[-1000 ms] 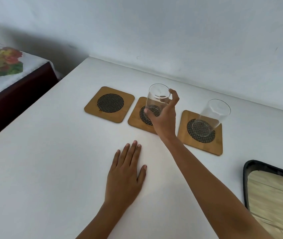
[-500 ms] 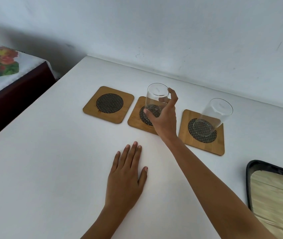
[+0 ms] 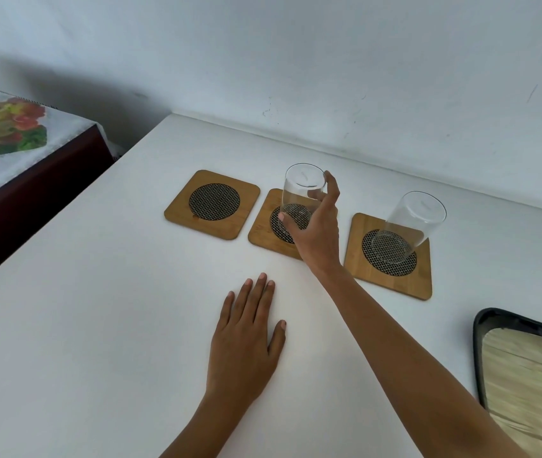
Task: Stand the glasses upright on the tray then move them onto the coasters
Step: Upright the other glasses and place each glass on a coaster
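Three wooden coasters with dark mesh centres lie in a row on the white table. The left coaster (image 3: 212, 204) is bare. My right hand (image 3: 316, 233) grips a clear glass (image 3: 300, 193) that stands upright on the middle coaster (image 3: 263, 230). A second clear glass (image 3: 406, 228) stands upright on the right coaster (image 3: 392, 279). My left hand (image 3: 246, 335) lies flat on the table in front of the coasters, fingers spread, holding nothing. The black-rimmed tray (image 3: 479, 355) with a wood-look floor shows at the right edge, and no glass is visible in its seen part.
The white table (image 3: 97, 325) runs back to a white wall. At the far left, beyond the table's edge, stands a lower dark piece of furniture with a floral cloth (image 3: 5, 137).
The glass in my right hand has settled a little lower onto the middle coaster. My left hand and the other glass have stayed in place.
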A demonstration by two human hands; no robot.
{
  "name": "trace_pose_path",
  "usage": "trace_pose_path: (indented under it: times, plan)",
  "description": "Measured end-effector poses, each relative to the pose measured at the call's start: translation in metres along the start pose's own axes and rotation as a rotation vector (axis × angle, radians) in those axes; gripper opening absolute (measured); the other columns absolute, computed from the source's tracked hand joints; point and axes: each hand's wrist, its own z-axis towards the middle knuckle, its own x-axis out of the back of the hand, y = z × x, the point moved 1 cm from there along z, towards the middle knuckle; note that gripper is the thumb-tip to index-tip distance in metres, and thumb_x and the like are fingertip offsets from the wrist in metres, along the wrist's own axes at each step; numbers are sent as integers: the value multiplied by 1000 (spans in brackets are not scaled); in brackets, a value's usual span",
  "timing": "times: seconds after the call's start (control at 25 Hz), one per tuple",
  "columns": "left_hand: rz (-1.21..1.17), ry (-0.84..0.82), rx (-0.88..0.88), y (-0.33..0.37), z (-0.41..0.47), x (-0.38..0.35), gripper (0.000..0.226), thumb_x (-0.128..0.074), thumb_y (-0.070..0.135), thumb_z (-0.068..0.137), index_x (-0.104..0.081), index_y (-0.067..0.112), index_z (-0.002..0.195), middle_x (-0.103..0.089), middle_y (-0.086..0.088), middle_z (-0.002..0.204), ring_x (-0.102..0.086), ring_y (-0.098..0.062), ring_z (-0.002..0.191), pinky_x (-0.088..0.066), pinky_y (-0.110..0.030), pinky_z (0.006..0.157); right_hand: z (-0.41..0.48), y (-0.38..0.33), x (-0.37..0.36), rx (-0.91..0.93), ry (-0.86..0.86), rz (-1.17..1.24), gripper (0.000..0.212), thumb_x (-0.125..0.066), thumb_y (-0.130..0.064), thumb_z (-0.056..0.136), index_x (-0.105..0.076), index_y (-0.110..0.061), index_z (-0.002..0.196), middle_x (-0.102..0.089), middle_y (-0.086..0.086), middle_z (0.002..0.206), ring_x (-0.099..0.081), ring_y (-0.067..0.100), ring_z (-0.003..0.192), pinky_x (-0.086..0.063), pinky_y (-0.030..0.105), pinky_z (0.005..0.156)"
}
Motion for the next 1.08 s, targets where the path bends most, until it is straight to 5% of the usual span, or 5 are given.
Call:
trace_pose_path:
  times: [0.08,0.24,0.48,0.64,1.08]
  plan:
    - [-11,6,1,1,1,0,62,-15,50,94,-3,28,151,-2,10,160,2,-7,147,1,-32,122,-3,-3,3,27,19,-12,104,-81,-34,77,-11,-26,154,-35,7,147,-42,21,133,-51,34,94]
    - [-16,31,-9,0,1,0,62,-16,50,94,-2,29,151,0,11,160,4,-7,147,3,-30,121,-12,-13,23,68,105,-17,103,-82,-36,77,-15,-21,154,-32,10,147,-42,22,133,-37,-3,85]
    - [-20,57,-30,-1,0,-1,61,-26,47,96,-12,25,151,-11,7,161,-5,-10,148,0,-29,121,-56,-28,87,132,246,20,72,-75,-20,83,-34,-17,142,-45,-3,126,-48,-2,110,-41,13,92]
    - [-77,49,-13,8,-2,2,62,-36,39,97,-14,19,151,-13,1,161,-6,-16,149,5,-30,120,-92,-27,147,138,307,-32,62,-74,-12,83,-41,-19,136,-50,-4,119,-56,14,105,-48,27,92]
    - [-126,-2,-219,136,-61,-38,64,-35,42,96,-14,17,151,1,2,160,-7,-15,149,0,-34,121,-226,24,347,37,660,-362,43,-68,-10,87,-47,-15,125,-50,-2,120,-47,-2,103,-46,26,90]
